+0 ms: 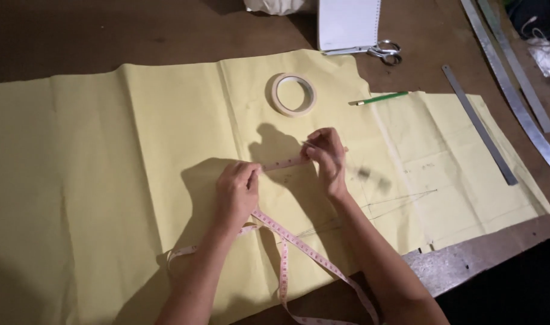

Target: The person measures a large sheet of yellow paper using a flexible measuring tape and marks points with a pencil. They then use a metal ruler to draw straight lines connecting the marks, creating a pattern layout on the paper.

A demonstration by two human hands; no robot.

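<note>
The loose end of the pink tape measure lies nearest, in loops that run off the paper's near edge and down past the bench edge. Its working part is stretched flat on the yellow paper between the two hands.

The left hand has its grip closed on the tape measure, fingers curled and pressing it down on the paper. The right hand pinches the other end of the stretched part, fingertips together on it, a little farther from the person. The short piece between the hands looks straight and tight.

Faint pencil lines run on the paper to the right of the right wrist, forming a long thin triangle.

Farther away a roll of masking tape lies flat on the paper, apart from the hands. A green pencil lies to its right, and a long steel ruler crosses the right end of the paper. Scissors and a white notebook are at the far edge of the bench.

What could go wrong, in my judgement: the hanging loops may pull on the tape measure, so the left end can slide and the reading becomes false. The paper has creases, so it may shift under the pressing fingers. The light is weak, and the small marks can be misread.
</note>
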